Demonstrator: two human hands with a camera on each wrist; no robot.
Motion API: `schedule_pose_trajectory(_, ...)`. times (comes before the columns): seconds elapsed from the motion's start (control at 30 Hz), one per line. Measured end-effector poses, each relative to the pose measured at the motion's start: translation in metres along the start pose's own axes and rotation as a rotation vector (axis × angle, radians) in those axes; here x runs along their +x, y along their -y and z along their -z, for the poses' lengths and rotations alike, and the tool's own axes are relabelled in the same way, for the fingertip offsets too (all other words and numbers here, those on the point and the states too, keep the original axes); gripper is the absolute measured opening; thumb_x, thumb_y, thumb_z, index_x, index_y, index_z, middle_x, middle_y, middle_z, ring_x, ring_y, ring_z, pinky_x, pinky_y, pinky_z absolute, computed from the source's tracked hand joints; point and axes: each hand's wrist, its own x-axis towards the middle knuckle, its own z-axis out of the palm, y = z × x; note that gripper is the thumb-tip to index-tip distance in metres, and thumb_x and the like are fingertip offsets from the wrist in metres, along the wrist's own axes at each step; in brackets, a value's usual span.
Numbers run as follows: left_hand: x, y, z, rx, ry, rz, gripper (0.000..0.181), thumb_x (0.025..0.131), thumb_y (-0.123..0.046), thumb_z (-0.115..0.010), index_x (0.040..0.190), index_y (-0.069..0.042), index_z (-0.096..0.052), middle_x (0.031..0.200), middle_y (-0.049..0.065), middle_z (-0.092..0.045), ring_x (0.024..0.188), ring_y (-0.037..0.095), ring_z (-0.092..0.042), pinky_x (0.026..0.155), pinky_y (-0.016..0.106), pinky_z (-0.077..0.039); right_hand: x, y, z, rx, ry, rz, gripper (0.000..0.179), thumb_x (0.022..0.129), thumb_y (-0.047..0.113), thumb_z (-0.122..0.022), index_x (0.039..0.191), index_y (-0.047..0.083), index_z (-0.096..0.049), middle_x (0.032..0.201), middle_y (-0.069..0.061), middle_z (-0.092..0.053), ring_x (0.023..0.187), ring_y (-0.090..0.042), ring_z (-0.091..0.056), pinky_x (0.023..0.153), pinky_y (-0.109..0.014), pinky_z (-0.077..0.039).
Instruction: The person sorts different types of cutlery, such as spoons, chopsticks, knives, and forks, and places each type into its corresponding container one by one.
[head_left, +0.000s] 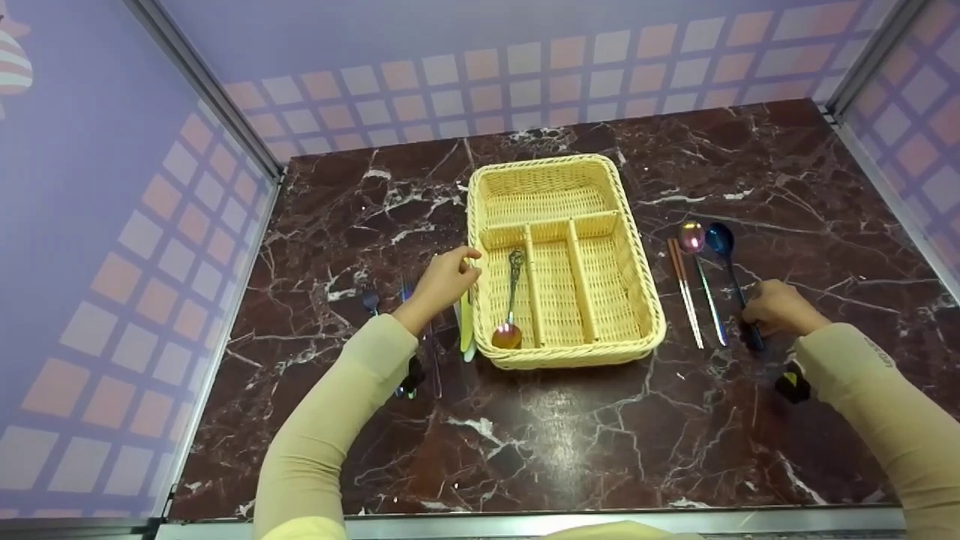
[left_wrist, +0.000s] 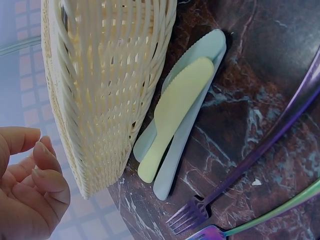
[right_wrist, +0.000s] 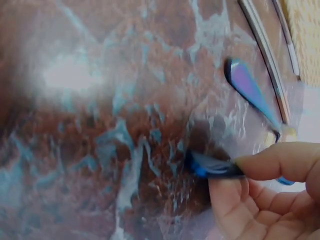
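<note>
I'm following the right hand (head_left: 776, 306) through my feeds as it is pinching the dark spoon (head_left: 720, 240) near the end of its handle, thumb against fingers in a narrow grip. The spoon is lying to the right of the basket (head_left: 577, 355), its bowl pointing away from the person; I cannot tell whether the handle is clearing the table (head_left: 555, 442). Just beside it, toward the basket, a pink-bowled spoon (head_left: 691, 237) and then a pair of chopsticks (head_left: 685, 292) are lying roughly lengthwise.

The left hand (head_left: 446, 281) is hovering by the basket's left rim, fingers loosely curling and holding nothing; I cannot tell whether it is touching the wicker. Beneath it, in the left wrist view, I'm seeing a yellow knife (left_wrist: 177, 112) resting on pale knives (left_wrist: 174, 162) beside the basket, with a purple fork (left_wrist: 190, 214) and a green-handled fork (left_wrist: 270, 215) lying farther out.

Inside the basket, a spoon with an orange bowl (head_left: 507, 336) is occupying the left of the three narrow front compartments, its bowl facing the near end.
</note>
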Motion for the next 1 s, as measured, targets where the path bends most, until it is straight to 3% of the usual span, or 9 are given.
schedule_pose_trajectory(0.17,0.000,-0.001,0.001,0.008,-0.007,0.008,0.033,0.091,-0.015,-0.049,0.121,-0.004,-0.055,0.071,0.005,-0.058,0.049,0.010,-0.040,0.048,0.023,-0.032,-0.001,-0.008,0.012,0.148,0.100,-0.017,0.006,0.080,0.000,-0.053,0.074,0.000,-0.054,0.071,0.000,-0.053,0.062,-0.011,-0.057,0.061,-0.027,-0.051)
schedule_pose_trajectory(0.27,0.001,-0.001,0.003,0.010,-0.015,0.005,0.033,0.091,-0.015,-0.049,0.121,-0.004,-0.055,0.071,0.004,-0.057,0.051,0.010,-0.040,0.048,0.024,-0.032,-0.002,-0.008,0.021,0.196,0.126,-0.035,0.006,0.083,0.003,-0.054,0.077,0.003,-0.055,0.069,0.004,-0.052,0.060,-0.009,-0.054,0.060,-0.026,-0.049)
schedule_pose_trajectory(0.43,0.001,-0.006,0.006,-0.004,-0.029,0.009,0.031,0.091,-0.014,-0.049,0.119,-0.003,-0.057,0.065,0.000,-0.049,0.049,0.010,-0.036,0.049,0.024,-0.030,0.000,0.006,0.040,0.274,0.111,-0.070,0.012,0.087,0.008,-0.053,0.076,0.011,-0.052,0.059,0.007,-0.047,0.049,-0.005,-0.044,0.049,-0.024,-0.040)
schedule_pose_trajectory(0.6,0.003,-0.015,0.007,0.011,-0.039,0.022,0.029,0.091,-0.015,-0.050,0.116,-0.004,-0.058,0.074,0.004,-0.057,0.052,0.011,-0.040,0.050,0.025,-0.033,0.003,0.036,0.056,0.285,0.034,0.021,0.011,0.088,0.007,-0.054,0.079,0.013,-0.056,0.062,0.007,-0.049,0.054,-0.005,-0.047,0.052,-0.023,-0.044)
schedule_pose_trajectory(0.67,0.005,-0.021,0.007,0.035,-0.035,0.037,0.028,0.091,-0.015,-0.051,0.116,-0.005,-0.058,0.083,0.006,-0.062,0.056,0.012,-0.045,0.052,0.025,-0.036,0.005,0.051,0.060,0.242,-0.019,0.078,0.008,0.087,0.005,-0.056,0.082,0.011,-0.058,0.064,0.008,-0.051,0.057,-0.004,-0.049,0.055,-0.022,-0.046)
schedule_pose_trajectory(0.77,0.008,-0.030,0.006,0.068,-0.015,0.058,0.029,0.090,-0.015,-0.051,0.117,-0.007,-0.058,0.096,0.008,-0.065,0.067,0.016,-0.054,0.058,0.028,-0.041,0.005,0.076,0.066,0.143,-0.089,0.110,0.002,0.085,0.006,-0.057,0.086,0.007,-0.059,0.064,0.007,-0.054,0.054,-0.005,-0.048,0.048,-0.022,-0.042)
schedule_pose_trajectory(0.87,0.011,-0.039,0.003,0.098,0.006,0.059,0.030,0.089,-0.016,-0.051,0.119,-0.009,-0.057,0.104,0.007,-0.064,0.078,0.018,-0.058,0.060,0.028,-0.042,0.003,0.103,0.068,0.011,-0.144,0.178,0.015,0.084,0.008,-0.058,0.095,-0.003,-0.060,0.070,0.004,-0.057,0.056,-0.005,-0.049,0.049,-0.023,-0.041)
schedule_pose_trajectory(1.0,0.014,-0.052,-0.001,0.126,0.006,0.022,0.031,0.089,-0.014,-0.052,0.120,-0.010,-0.056,0.105,0.006,-0.064,0.078,0.018,-0.058,0.057,0.027,-0.040,0.001,0.138,0.063,-0.161,-0.194,0.287,0.027,0.082,0.008,-0.059,0.103,-0.010,-0.059,0.081,-0.010,-0.061,0.061,-0.009,-0.051,0.057,-0.026,-0.043)
